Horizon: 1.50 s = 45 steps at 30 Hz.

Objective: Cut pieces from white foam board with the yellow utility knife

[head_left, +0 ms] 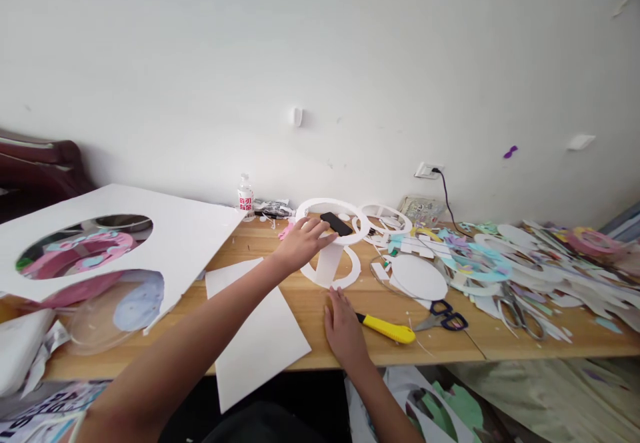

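White two-tier ring structure of stiff board (328,266) stands near the middle of the wooden table (425,350), between the person's hands and the wall. Its flat upper ring (363,219) sits above a similar lower ring (355,267), with a white upright panel between them.

The left hand (306,240) lies palm down over the near left part of the upper ring; whether it pinches the rim or only steadies it, I cannot tell. The right hand (345,330) rests on the table, fingers loosely extended towards the near edge of the lower ring, with no grasp visible. A black, phone-like rectangle (336,224) shows at the upper ring's opening; what carries it is unclear.

Judging by the parts, the cutting of both rings is done and the tiers are set up, so the step in hand looks like joining or steadying. Whether the joints are fixed does not show, and only one upright is plain to see. A plain white rectangular sheet (260,336), overhanging the table's front edge, looks unused. A large white board (175,215) at the left has rounded openings already cut. A yellow-handled utility knife (389,329) and dark-blue-handled scissors (453,318) lie unheld to the right.
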Available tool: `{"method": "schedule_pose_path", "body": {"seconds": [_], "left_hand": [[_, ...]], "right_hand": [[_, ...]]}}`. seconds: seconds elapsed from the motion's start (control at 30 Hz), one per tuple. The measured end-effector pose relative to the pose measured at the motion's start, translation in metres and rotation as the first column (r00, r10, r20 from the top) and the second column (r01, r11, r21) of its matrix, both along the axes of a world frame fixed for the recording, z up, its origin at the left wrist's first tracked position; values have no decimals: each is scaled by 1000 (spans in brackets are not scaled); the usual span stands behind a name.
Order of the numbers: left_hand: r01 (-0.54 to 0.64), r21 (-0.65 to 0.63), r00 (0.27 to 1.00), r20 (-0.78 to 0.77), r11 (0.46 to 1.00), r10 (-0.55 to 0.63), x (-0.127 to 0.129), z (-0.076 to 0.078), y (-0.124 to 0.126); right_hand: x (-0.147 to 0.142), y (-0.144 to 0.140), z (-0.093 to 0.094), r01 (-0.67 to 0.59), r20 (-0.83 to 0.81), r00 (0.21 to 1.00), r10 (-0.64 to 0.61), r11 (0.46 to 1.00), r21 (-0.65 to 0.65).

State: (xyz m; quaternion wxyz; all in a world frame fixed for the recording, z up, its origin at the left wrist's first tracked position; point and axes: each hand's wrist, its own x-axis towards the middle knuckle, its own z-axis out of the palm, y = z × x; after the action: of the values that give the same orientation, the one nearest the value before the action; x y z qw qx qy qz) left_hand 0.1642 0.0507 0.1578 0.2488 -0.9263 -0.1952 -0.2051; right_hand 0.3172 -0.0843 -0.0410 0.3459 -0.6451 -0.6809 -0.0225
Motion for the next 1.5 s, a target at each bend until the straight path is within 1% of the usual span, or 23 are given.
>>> {"method": "schedule_pose_path", "body": {"seconds": [0.2,0.43,0.7,1.03,1.5], "left_hand": [[-16,23,1000,-10,1000,16,1,5,-6],[-23,21,999,-21,1000,24,2,4,-5],[-35,14,999,-31,999,35,4,3,-4],[-32,25,999,-17,999,33,3,1,-2],[-25,33,1000,-8,999,25,4,-2,-6]], "right_hand": [[0,1,-4,14,4,1000,-14,1000,-18],[1,0,-5,21,21,1000,-20,999,-43],[1,0,-3,16,29,999,-15,998,-62],[1,1,-5,18,40,999,-15,998,-64],[0,0,-1,15,88,996,-10,998,-57]]}}
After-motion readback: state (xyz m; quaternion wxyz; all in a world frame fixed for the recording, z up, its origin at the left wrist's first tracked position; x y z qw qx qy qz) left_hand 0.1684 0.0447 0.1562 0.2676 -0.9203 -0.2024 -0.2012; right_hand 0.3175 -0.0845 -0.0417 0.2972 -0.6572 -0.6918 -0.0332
